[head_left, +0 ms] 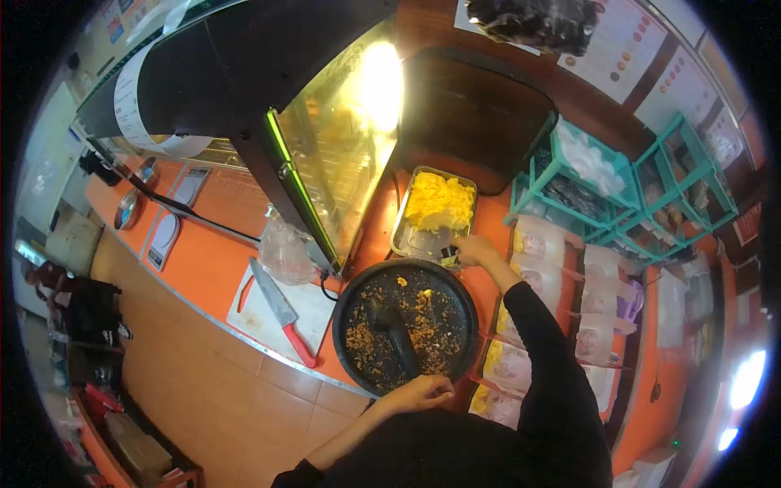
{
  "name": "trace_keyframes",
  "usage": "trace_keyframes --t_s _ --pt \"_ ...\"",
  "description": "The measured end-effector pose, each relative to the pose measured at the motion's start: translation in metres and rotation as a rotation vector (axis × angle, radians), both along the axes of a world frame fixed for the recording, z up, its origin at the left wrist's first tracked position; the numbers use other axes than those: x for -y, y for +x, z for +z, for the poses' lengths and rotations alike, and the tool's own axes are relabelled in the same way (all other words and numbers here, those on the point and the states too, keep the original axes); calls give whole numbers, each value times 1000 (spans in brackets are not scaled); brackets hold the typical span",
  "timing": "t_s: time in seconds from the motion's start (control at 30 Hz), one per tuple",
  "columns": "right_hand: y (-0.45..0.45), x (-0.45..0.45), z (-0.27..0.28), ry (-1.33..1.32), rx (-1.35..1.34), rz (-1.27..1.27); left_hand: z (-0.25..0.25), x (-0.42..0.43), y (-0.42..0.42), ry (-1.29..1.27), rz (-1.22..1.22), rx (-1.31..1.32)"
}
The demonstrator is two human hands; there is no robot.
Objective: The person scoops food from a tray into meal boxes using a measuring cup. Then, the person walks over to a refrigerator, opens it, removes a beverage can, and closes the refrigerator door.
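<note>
Yellow food: in the metal tray (pixel 396 238), a soft heap (pixel 439 201) fills the far part; the near part shows mostly bare metal with smears. Judged from this, some portion has been taken out and the larger share remains.
Black pan (pixel 342 350): brown crumbs (pixel 423 329) scattered over the base, with a few yellow bits near the far side. By appearance, it has been worked in; the contents are loose, not gathered.
Black utensil (pixel 394 328): lying across the pan, broad end near the middle, handle running toward the left hand.
Clear boxes (pixel 538 244): rows to the right of the pan; several show yellow contents, which suggests some portions are already packed. Final count cannot be established.
Right hand (pixel 480 250): at the tray's near right corner, fingertips pinched on a small dark item (pixel 449 253); its kind is unclear. The yellow heap is just beyond the fingertips, apart from them.
Left hand (pixel 421 394): at the pan's near rim, fingers loosely curled; whether they grip the utensil's handle cannot be told. The yellow heap is well apart, beyond the pan.
Red-handled knife (pixel 279 301): on the white board (pixel 259 321), left of the pan, untouched.
</note>
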State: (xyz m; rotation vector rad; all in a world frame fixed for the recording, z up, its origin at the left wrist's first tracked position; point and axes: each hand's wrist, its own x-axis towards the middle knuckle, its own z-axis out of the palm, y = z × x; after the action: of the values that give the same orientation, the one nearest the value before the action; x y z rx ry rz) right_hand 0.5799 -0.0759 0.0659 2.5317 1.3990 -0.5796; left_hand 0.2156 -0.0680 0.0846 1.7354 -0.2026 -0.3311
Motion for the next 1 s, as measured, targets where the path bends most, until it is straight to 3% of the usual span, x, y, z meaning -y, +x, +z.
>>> trace_keyframes --t_s 0.07,0.27,0.4,0.47,0.6,0.67,0.77,0.9,0.93,1.0 --pt "-14 -1 13 -67 -81 -20 -2 1 0 13 -3 39" --pt "-11 13 -31 13 -44 56 -10 3 -2 -3 -26 28" --pt "-11 10 -11 29 -118 15 -4 4 -3 -21 -33 -31" --pt "-6 4 6 68 -376 -90 -3 5 -3 -27 -33 -44" --pt "76 -6 -120 168 -512 -27 -3 5 -3 -34 -4 -25" --pt "99 -12 -153 623 -752 -177 -12 5 -5 -74 18 -51" --pt "31 -18 -41 543 -309 -420 -7 2 -2 -61 46 -83" --pt "7 -21 -59 381 -279 -331 -6 1 2 -38 31 -89" --pt "1 -22 -70 622 -105 -308 -13 3 1 -32 30 -52" --pt "-3 -28 -64 655 -129 -387 -15 4 2 -29 29 -19"
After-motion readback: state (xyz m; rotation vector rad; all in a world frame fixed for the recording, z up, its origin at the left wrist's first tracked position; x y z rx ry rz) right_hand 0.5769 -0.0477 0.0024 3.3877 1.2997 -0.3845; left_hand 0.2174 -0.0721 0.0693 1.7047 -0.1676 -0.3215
